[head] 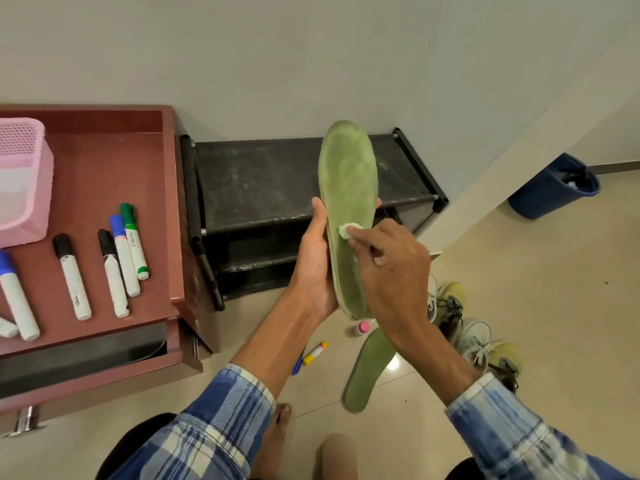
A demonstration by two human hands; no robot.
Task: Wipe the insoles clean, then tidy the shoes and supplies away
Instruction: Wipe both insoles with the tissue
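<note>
Open floor (571, 323) lies right of the rack (263, 181), beyond the shoes (479, 341). The left hand (315, 268) grips the upright insole (348, 181) by its edge, in front of the rack's top shelf. The right hand (394, 268) pinches a white pad (346, 230), pressing it on the insole's middle.

I wear a long-sleeved woven shirt checked in blue, white and cream. Its left sleeve (221, 410) has broad pale squares crossed by thin dark lines. The right sleeve (512, 427) has a cuff of blotchy, washed-out blue. Both cuffs end partway up my forearms. My left hand (315, 268) and right hand (391, 271) are bare. Lower down I see black cloth (138, 441), which garment I cannot tell, and one bare foot (277, 438).
</note>
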